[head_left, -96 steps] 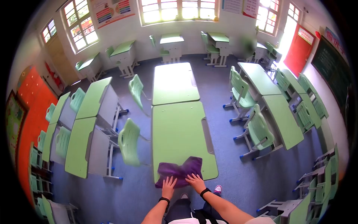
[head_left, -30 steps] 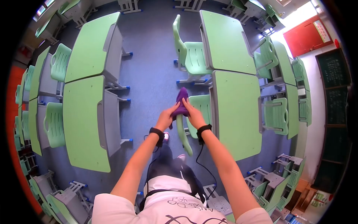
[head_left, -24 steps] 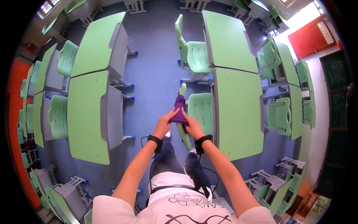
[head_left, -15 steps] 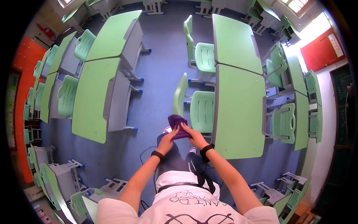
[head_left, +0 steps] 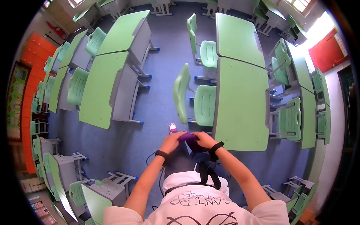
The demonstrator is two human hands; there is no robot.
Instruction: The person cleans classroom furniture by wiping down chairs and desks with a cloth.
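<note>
Between my two hands a dark purple cloth [head_left: 188,137] is gripped at its ends, bunched along the top and hanging down in front of my legs. My left hand [head_left: 173,141] is closed on its left end, and my right hand [head_left: 204,140] on its right end. Just beyond the hands stands a green chair, its backrest [head_left: 181,93] facing the aisle and its slatted seat [head_left: 204,105] beside the desk. The cloth and the chair are apart. To the right of the chair is a green desk top [head_left: 242,108].
Another green chair [head_left: 208,53] stands farther along the same row, by a second desk [head_left: 240,39]. Left of the blue floor aisle [head_left: 157,86] are more desks [head_left: 103,90] and chairs. Desks [head_left: 108,191] stand behind at the lower left. A shoe [head_left: 172,128] shows below.
The cloth was on a desk, then wrapped around the chair's backrest; now it is off the backrest and nearer my body. My hands have moved back and slightly apart, and the view has shifted.
</note>
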